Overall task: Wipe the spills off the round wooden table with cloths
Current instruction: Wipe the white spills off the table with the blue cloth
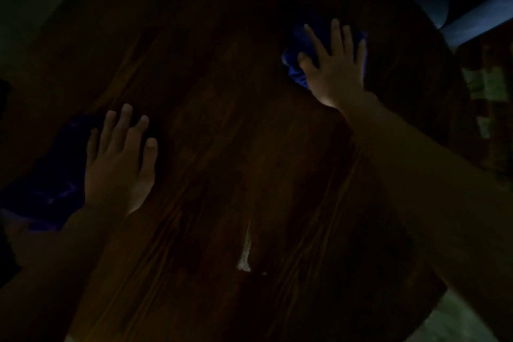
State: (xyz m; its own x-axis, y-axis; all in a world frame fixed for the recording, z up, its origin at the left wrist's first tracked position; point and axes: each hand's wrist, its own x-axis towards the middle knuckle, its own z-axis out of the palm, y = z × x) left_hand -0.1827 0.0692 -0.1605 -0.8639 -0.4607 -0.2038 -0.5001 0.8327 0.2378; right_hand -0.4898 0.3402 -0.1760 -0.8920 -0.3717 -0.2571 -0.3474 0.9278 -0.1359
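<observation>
The scene is very dark. The round wooden table (pixel 222 125) fills most of the view. My left hand (pixel 119 158) lies flat, fingers spread, pressing a dark blue cloth (pixel 52 175) at the table's left side. My right hand (pixel 333 64) is stretched out to the far right, palm down with fingers spread on a second, brighter blue cloth (pixel 293 64). A pale streak of spill (pixel 245 250) shines on the wood near the front, between my arms and apart from both cloths.
A pale blue-grey cylindrical object (pixel 455 8) sits beyond the table's far right edge. Faint light patches (pixel 488 89) show on the right, past the rim. Light floor (pixel 455 322) shows at the lower right.
</observation>
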